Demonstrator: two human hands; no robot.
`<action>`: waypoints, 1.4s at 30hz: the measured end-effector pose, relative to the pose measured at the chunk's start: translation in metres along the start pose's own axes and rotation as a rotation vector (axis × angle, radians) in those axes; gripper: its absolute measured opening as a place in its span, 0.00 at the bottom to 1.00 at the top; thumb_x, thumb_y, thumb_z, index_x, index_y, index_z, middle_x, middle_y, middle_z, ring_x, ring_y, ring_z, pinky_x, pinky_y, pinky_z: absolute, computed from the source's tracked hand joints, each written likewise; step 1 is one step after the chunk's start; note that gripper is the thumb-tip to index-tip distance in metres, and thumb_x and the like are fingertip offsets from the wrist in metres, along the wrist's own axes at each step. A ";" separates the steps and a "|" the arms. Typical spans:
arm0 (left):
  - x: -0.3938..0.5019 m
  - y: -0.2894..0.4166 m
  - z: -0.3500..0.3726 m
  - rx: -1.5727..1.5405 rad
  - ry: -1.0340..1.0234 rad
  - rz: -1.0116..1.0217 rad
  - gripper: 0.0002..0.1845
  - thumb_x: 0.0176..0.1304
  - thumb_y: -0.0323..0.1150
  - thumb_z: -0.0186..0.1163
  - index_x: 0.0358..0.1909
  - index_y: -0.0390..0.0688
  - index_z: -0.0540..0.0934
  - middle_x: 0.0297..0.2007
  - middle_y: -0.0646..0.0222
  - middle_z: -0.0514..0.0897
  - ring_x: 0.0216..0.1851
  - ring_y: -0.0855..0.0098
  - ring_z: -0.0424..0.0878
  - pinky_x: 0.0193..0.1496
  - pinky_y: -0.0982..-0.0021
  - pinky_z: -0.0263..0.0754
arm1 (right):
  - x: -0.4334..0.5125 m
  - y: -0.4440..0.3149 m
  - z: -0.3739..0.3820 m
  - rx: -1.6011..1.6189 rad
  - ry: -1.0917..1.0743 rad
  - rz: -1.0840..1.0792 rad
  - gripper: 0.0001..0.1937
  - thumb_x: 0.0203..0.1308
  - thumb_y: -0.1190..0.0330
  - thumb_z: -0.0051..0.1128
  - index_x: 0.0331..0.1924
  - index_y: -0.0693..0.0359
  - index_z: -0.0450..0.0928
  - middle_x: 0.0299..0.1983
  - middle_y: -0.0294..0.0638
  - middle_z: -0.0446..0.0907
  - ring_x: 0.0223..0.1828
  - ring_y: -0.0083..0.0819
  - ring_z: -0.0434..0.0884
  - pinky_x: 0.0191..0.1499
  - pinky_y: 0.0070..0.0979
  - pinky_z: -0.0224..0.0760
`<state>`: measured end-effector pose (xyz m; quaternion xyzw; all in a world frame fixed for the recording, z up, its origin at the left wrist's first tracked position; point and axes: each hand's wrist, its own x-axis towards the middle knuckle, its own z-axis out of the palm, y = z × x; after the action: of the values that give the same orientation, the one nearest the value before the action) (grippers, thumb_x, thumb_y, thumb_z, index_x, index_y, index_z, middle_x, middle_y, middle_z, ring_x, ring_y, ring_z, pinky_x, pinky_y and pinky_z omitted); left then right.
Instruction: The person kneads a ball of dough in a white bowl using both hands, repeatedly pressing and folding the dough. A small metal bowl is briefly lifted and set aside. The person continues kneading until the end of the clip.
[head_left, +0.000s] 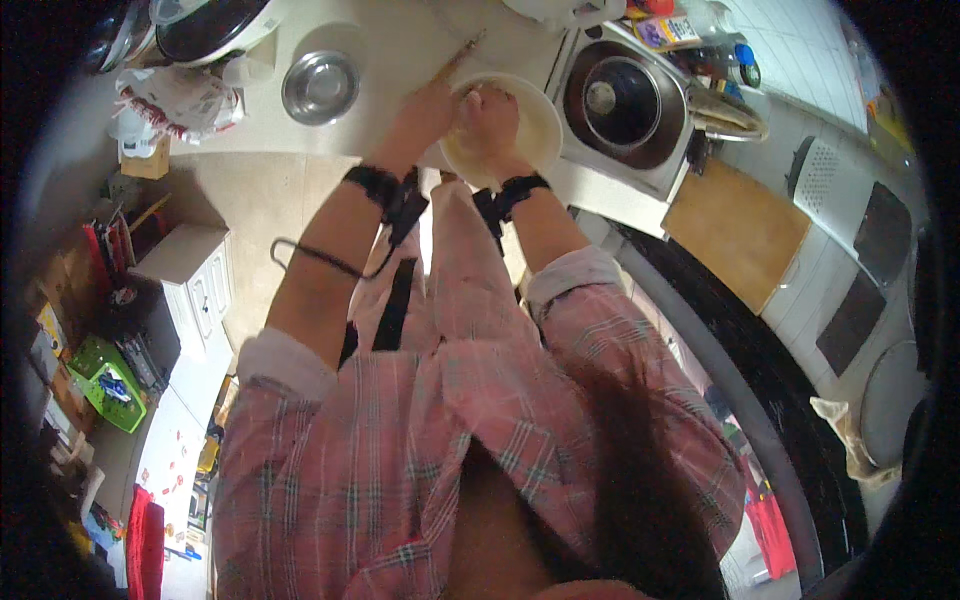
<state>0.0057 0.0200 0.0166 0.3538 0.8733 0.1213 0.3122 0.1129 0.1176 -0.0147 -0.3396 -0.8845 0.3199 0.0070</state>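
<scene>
A slender brown utensil (459, 58), perhaps chopsticks, points forward from my left hand (421, 124), whose fingers seem closed around its near end. This hand is at the left rim of a wide, pale bowl (553, 142) near the counter's front edge. Inside the bowl, my right hand (495, 124) has its fingers curled; whether anything is in them is hidden. Pale yellowish contents show in the bowl beside that hand, too blurred to name. Left of both hands stands a small stainless steel bowl (321, 88).
A sink (574, 127) holding a dark round pot (622, 101) adjoins the bowl's right. Bottles (742, 64) stand behind it. A wooden board (735, 229) is further right. Plastic bags (180, 101) lie on the left counter. A dark cable (330, 259) loops by my left forearm.
</scene>
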 end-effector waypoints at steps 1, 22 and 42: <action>0.001 0.001 -0.002 0.065 0.021 0.014 0.11 0.59 0.36 0.54 0.37 0.41 0.81 0.33 0.53 0.85 0.38 0.54 0.85 0.42 0.55 0.79 | -0.004 0.003 -0.009 0.084 -0.068 0.056 0.14 0.55 0.55 0.52 0.32 0.56 0.83 0.32 0.46 0.82 0.38 0.44 0.80 0.46 0.43 0.67; 0.005 -0.004 -0.003 0.075 -0.114 0.114 0.10 0.60 0.36 0.54 0.38 0.44 0.79 0.33 0.58 0.85 0.37 0.57 0.85 0.38 0.55 0.79 | -0.012 0.002 0.012 -0.313 0.052 -0.387 0.14 0.52 0.61 0.51 0.34 0.62 0.81 0.37 0.47 0.80 0.46 0.42 0.77 0.55 0.40 0.64; 0.004 0.000 0.006 0.131 0.193 0.139 0.08 0.57 0.34 0.55 0.31 0.43 0.81 0.26 0.59 0.85 0.29 0.58 0.86 0.32 0.58 0.81 | -0.013 -0.010 -0.046 -0.388 -0.535 -0.209 0.14 0.60 0.62 0.48 0.31 0.62 0.82 0.36 0.53 0.80 0.46 0.46 0.77 0.50 0.43 0.68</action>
<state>0.0073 0.0222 0.0100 0.4198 0.8787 0.1190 0.1937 0.1272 0.1298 0.0306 -0.1463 -0.9294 0.2210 -0.2569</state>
